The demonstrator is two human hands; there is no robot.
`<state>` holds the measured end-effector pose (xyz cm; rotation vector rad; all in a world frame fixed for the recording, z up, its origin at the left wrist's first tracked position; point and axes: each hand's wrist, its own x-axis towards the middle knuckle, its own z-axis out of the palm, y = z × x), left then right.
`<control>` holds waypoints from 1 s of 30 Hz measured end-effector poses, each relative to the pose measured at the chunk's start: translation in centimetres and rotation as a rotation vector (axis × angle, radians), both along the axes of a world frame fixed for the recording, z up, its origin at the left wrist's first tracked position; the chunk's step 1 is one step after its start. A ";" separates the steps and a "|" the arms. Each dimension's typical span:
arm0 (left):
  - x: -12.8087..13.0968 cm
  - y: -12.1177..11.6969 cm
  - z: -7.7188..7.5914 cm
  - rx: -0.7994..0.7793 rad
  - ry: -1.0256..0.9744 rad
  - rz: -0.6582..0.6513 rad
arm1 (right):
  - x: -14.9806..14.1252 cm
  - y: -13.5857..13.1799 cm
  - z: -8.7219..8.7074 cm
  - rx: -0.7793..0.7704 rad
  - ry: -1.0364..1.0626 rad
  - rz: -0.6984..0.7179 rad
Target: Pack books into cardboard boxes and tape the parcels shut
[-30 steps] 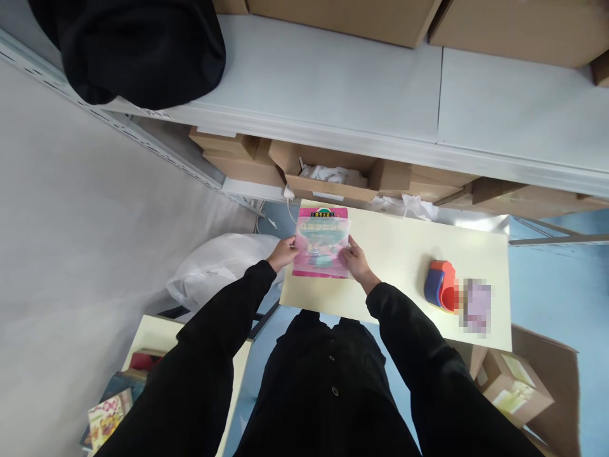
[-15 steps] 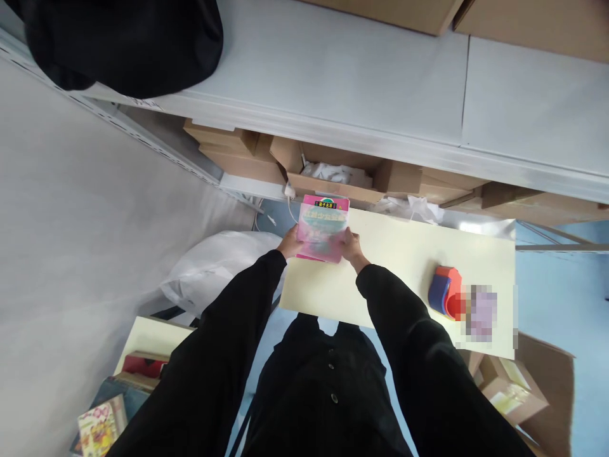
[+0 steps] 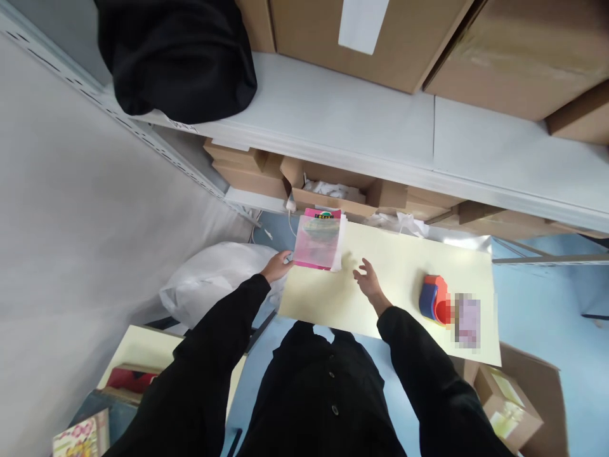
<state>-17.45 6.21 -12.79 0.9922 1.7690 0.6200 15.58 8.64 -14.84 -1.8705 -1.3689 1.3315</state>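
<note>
A pink book (image 3: pixel 318 244) lies at the far left part of the pale yellow table (image 3: pixel 380 273), with a translucent whitish sleeve or sheet over most of its cover. My left hand (image 3: pixel 277 266) is at the book's lower left corner, its thumb and fingers parted; whether a fingertip touches the edge I cannot tell. To the right of the book, my right hand (image 3: pixel 368 282) hovers above the table with fingers spread and nothing in it.
A red and blue tape dispenser (image 3: pixel 434 299) sits at the table's right, beside a blurred patch. Behind are shelves with cardboard boxes (image 3: pixel 352 38) and a black bag-like bundle (image 3: pixel 176 60). A white plastic bag (image 3: pixel 214 273) bulges at left. More books (image 3: pixel 78 438) are lower left.
Both hands have let go of the book, which now rests on the table. My right hand has moved right and opened; my left has drawn slightly down and left. The view has shifted.
</note>
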 end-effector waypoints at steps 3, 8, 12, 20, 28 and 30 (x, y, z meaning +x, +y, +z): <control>0.0 -2.3 1.0 0.009 -0.021 0.011 | 2.0 -3.0 0.7 -0.115 0.013 -0.077; 0.6 -6.0 1.9 0.020 -0.023 0.012 | 4.7 -6.8 1.7 -0.148 0.030 -0.153; 1.5 -8.4 2.7 0.026 0.034 0.026 | 6.0 -7.9 2.6 -0.122 0.041 -0.156; 5.7 -12.7 7.8 0.183 0.185 0.108 | 8.1 -6.2 5.8 0.023 0.109 0.145; 10.7 -19.4 10.7 0.267 0.363 0.186 | 10.3 -4.4 8.8 0.294 -0.013 0.457; 12.4 -21.4 11.1 0.239 0.399 0.206 | 10.6 -4.5 8.8 0.319 -0.045 0.562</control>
